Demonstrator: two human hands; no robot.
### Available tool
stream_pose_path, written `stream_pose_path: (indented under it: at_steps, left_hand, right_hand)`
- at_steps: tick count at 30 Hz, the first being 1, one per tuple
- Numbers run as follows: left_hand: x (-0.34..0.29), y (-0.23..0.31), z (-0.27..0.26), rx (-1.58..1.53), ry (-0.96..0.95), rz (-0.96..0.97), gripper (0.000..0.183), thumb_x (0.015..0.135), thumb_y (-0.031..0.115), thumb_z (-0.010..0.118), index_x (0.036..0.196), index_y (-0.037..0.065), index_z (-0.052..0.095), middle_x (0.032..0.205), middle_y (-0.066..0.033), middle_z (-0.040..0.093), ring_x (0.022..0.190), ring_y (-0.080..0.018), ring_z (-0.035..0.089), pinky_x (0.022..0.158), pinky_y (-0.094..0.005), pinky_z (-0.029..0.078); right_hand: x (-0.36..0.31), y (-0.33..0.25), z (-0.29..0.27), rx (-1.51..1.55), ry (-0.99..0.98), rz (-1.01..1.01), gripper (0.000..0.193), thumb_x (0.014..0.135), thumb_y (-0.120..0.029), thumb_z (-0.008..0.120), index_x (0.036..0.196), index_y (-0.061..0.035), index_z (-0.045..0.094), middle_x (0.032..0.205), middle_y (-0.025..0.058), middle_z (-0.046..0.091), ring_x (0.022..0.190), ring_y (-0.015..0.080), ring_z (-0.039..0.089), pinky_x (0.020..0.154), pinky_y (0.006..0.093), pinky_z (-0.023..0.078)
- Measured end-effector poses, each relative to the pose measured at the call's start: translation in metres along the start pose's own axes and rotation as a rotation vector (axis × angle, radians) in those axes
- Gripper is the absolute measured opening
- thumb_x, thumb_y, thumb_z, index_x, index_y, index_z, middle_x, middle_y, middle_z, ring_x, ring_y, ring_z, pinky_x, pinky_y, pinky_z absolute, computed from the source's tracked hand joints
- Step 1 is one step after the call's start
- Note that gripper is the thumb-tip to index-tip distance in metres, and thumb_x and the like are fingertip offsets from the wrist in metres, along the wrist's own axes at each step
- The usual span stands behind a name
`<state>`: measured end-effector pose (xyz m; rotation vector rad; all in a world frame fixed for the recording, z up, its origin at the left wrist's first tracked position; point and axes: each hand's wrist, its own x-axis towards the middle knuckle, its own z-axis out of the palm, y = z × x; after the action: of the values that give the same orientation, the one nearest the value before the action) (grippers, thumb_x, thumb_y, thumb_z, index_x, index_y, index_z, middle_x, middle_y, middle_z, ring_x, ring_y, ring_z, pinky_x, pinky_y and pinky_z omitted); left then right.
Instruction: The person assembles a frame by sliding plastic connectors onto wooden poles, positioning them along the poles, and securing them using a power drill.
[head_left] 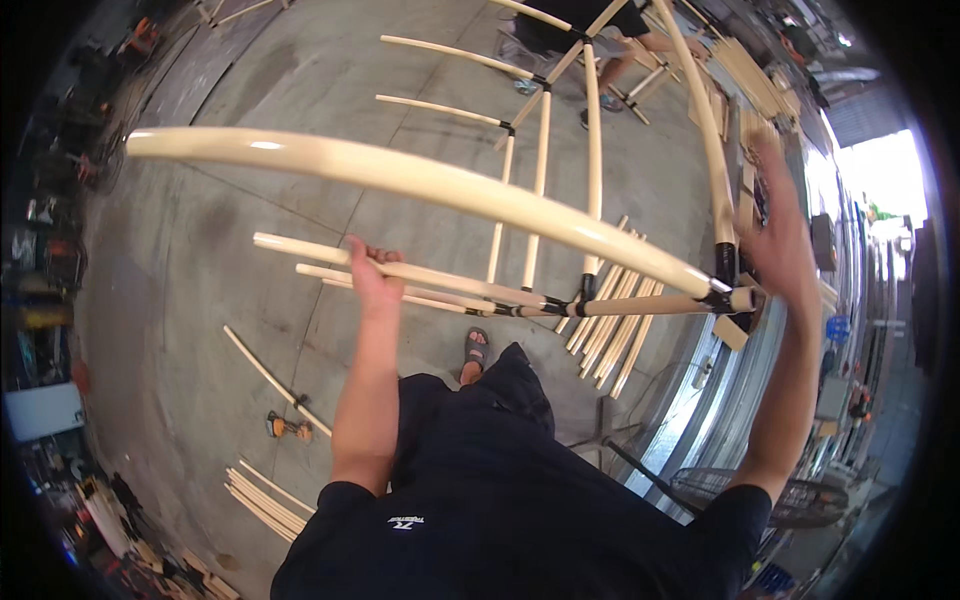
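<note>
A frame of cream-coloured pipes (400,180) with black joints stands in front of me. My left hand (378,272) is closed around one of its pipes (450,278), a low one that sticks out to the left. My right hand (783,245), partly smeared by motion, is raised with its fingers stretched out beside an upright pipe (705,110) at the frame's right end. Just left of that hand is a black joint (725,262), where several pipes meet. Whether the right hand touches the upright pipe I cannot tell.
Several loose pipes (610,340) lie on the floor beneath the frame, with another bundle (262,505) at lower left. Near that bundle is an orange-and-black power tool (288,427). A fan (770,497) stands at lower right. Another person (570,30) is at the far side.
</note>
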<state>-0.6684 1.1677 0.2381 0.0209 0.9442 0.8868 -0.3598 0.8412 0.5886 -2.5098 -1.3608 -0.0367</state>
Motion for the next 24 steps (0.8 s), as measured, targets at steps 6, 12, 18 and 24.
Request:
stream_pose_path:
  at_steps: [6,12,18,24]
  left_hand:
    - [0.004,-0.032,-0.042,0.324,-0.104,0.140,0.042,0.103,0.043,0.060,0.078,0.017,0.038,0.059,-0.0007,0.034,0.053,-0.0152,0.038,0.061,-0.0364,0.046]
    - [-0.001,0.000,-0.017,0.303,-0.126,0.183,0.031,0.098,0.032,0.066,0.087,0.012,0.046,0.070,-0.0026,0.044,0.063,-0.0170,0.045,0.062,-0.0353,0.044]
    - [-0.020,0.103,0.061,0.401,-0.173,0.206,0.039,0.094,0.028,0.071,0.070,0.016,0.043,0.054,0.0027,0.036,0.046,-0.0130,0.036,0.047,-0.0323,0.035]
    - [0.007,0.243,0.050,0.471,-0.080,0.313,0.040,0.094,0.027,0.071,0.068,0.016,0.042,0.053,0.0030,0.036,0.044,-0.0121,0.035,0.046,-0.0310,0.033]
  right_hand:
    - [0.002,0.176,0.062,1.141,-0.091,0.756,0.079,0.095,-0.052,0.070,0.148,-0.0032,0.037,0.150,0.0179,0.043,0.115,0.0382,0.063,0.092,0.0512,0.054]
    - [0.007,0.212,0.129,1.081,0.113,0.794,0.023,0.101,-0.027,0.065,0.097,-0.0061,0.055,0.073,-0.0016,0.052,0.056,0.0072,0.050,0.047,0.0234,0.042]
    - [-0.015,0.180,0.153,1.271,0.213,0.875,0.019,0.103,-0.022,0.063,0.097,-0.0063,0.054,0.076,-0.0013,0.050,0.055,0.0042,0.044,0.045,0.0208,0.038]
    - [0.002,0.052,0.232,1.470,0.277,0.818,0.019,0.101,-0.020,0.066,0.098,-0.0041,0.055,0.075,0.0018,0.054,0.056,0.0066,0.047,0.045,0.0225,0.038]
